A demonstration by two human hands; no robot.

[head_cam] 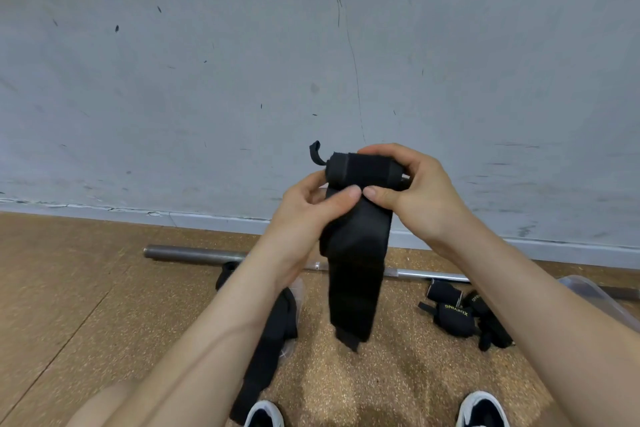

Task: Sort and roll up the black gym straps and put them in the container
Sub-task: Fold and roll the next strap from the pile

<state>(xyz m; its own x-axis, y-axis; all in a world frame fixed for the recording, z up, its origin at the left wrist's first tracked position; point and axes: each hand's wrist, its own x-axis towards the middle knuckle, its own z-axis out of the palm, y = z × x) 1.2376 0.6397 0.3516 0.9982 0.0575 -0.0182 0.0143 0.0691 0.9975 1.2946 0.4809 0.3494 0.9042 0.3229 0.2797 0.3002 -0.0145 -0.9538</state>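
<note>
Looking at a gym corner, judging by the steel barbell bar [194, 252] lying on speckled brown flooring [86, 288] along a scuffed grey wall [207, 80], with rolled black wrist wraps [452, 317] sitting near it.

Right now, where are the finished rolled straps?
Head view, lower right: the rolled straps lie on the floor before the metal bar, left of the clear container.

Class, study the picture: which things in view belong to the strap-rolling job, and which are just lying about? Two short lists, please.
Belongs to the job:
half-rolled strap, gripped by the left hand and right hand
loose straps on the floor
rolled straps
clear container at the right edge

Just lying about:
metal bar along the wall
</note>
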